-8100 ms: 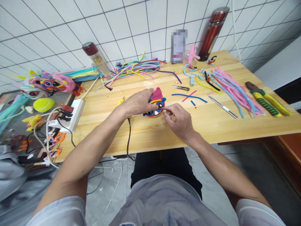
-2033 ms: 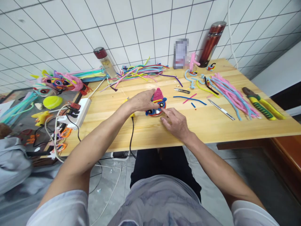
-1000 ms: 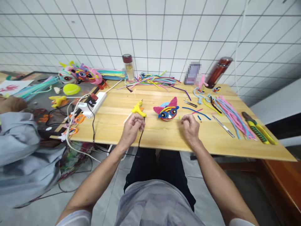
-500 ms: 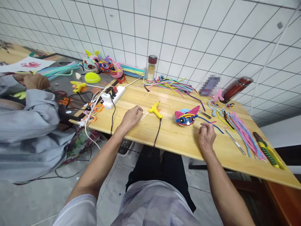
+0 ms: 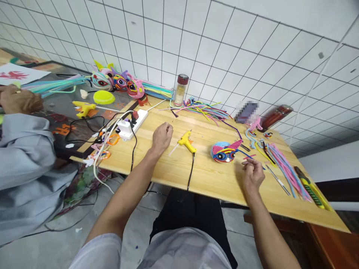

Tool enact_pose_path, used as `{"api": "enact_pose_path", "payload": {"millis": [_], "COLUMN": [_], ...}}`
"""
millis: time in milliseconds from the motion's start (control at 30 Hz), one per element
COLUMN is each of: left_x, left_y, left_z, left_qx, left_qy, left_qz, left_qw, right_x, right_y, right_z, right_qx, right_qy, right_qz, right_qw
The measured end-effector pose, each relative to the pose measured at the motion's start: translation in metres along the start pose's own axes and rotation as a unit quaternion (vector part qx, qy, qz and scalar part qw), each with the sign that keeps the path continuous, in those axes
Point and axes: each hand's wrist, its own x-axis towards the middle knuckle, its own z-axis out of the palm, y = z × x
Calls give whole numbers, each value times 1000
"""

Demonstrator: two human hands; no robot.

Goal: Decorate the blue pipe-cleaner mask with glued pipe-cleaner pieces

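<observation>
My left hand [image 5: 162,138] rests on the wooden table [image 5: 168,168] with its fingers curled and nothing visible in them. Just right of it lies a yellow glue gun [image 5: 186,142], a white glue stick poking from its back and a black cord trailing over the near edge. A colourful cat-like head [image 5: 223,152] with pink ears and blue-rimmed eyes sits farther right. Beside this head is my right hand [image 5: 252,175], fingers curled inward; whether it holds something small is hidden.
A white power strip [image 5: 131,125] with cables stands at left, near a person's sleeve [image 5: 25,157]. Pipe cleaners [image 5: 203,109], a glass bottle [image 5: 180,91] and a red flask [image 5: 276,118] line the back. Yellow-green pliers [image 5: 312,188] lie far right.
The view has shifted. My left hand has risen from the table with fingers more curled, farther back beside the glue gun. My right hand has turned slightly, its fingers still bent.
</observation>
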Motion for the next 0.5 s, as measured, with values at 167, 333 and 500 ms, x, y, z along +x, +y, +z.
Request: {"api": "enact_pose_path", "payload": {"millis": [167, 333, 500], "left_x": [-6, -10, -39], "left_y": [-3, 15, 53], "left_z": [10, 8, 0], "left_qx": [-102, -46, 112], "left_qy": [92, 69, -88], "left_qz": [62, 72, 84], "left_qw": [989, 994, 986], "right_x": [-2, -5, -9], "right_y": [6, 2, -8], "right_z": [-1, -1, 3], "right_qx": [-46, -50, -31], "right_qy": [0, -21, -19], "right_qz": [-25, -42, -26], "right_qw": [999, 998, 999]}}
